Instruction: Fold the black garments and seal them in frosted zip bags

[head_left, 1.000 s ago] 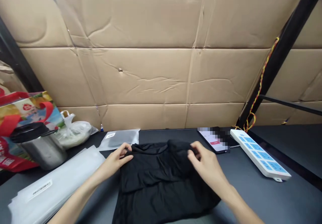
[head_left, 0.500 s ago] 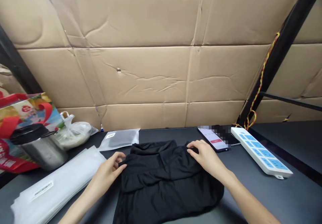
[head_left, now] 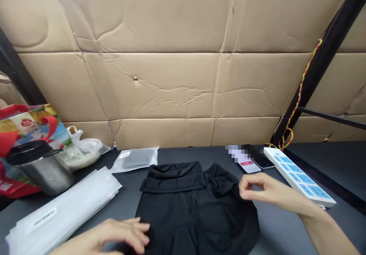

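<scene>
A black garment (head_left: 183, 209) lies on the dark table, its upper left edge turned over in a flat band and its upper right part bunched. My right hand (head_left: 260, 188) pinches the garment's right edge, thumb and index finger together. At the garment's lower left side is my left hand (head_left: 122, 236), its fingers spread and slightly bent over the cloth, with the thumb partly cut off by the frame's bottom. The garment's lower end is out of the frame.
White plastic bags (head_left: 65, 213) lie stacked at left, near a steel cup (head_left: 45, 171), a colourful bag (head_left: 34, 127) and a tied clear bag (head_left: 82, 150). A packaged item (head_left: 135, 159) lies behind. Phones (head_left: 250, 165) and a power strip (head_left: 300, 176) are at right.
My left hand has moved down along the garment's left side, off its upper corner. My right hand has moved right and slightly down. The garment's top now lies flatter at left.
</scene>
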Tool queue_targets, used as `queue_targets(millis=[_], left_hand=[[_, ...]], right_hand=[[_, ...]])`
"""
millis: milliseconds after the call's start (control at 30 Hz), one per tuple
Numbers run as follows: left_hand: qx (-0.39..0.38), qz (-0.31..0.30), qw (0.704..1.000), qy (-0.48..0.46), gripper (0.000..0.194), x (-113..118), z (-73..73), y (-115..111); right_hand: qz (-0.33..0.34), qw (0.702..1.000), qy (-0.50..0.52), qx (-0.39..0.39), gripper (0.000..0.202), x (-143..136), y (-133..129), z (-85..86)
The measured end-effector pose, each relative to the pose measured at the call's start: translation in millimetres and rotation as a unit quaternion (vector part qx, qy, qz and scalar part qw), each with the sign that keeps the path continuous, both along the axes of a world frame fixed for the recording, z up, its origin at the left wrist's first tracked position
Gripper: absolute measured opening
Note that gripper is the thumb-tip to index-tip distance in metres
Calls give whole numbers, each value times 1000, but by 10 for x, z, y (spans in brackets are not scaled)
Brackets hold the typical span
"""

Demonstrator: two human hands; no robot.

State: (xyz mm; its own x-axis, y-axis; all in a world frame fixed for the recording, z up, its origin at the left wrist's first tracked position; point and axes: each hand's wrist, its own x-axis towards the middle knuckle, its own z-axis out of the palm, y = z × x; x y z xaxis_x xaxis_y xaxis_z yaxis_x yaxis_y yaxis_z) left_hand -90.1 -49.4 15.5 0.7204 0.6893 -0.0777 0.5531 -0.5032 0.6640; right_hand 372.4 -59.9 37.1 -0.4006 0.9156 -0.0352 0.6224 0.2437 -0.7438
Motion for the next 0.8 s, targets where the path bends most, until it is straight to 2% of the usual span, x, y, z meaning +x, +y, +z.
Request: queue_targets(millis=[67, 133, 167, 200, 267, 333, 400, 500, 600, 700, 800], left_hand=[[51, 65, 996, 12, 29, 71, -56, 186], [158, 113, 981, 16, 40, 140, -153, 394], [205, 110, 972, 22, 46, 170, -207, 490], [243, 101, 964, 29, 49, 199, -257, 575], [289, 82, 953, 40, 45, 250, -320, 712], [304, 74, 948, 47, 35, 301, -316, 823], [306, 86, 947, 48, 29, 355, -268, 936], [296, 148, 942, 54, 30, 440, -218, 1131], [291, 204, 933, 62, 29, 510, -271, 1290], [309, 227, 922, 60, 32, 554, -342, 1304], [369, 237, 898, 41, 42, 603, -314, 1140]], right_hand=[[-25, 998, 8, 54, 16, -231, 148, -34], [-10, 994, -21, 109, 29, -491, 285, -106], [7, 990, -55, 128, 37, -610, 341, -148], [16, 986, -86, 145, 36, -712, 387, -186], [31, 978, -126, 164, 26, -848, 460, -237], [32, 979, -120, 160, 15, -895, 530, -243], [14, 987, -95, 133, 11, -888, 625, -223], [-50, 990, -84, 104, 16, -874, 829, -232], [-130, 980, -106, 105, 19, -911, 1016, -325], [-182, 970, -116, 109, 13, -935, 1043, -376], [-176, 971, -100, 126, 13, -837, 857, -271]])
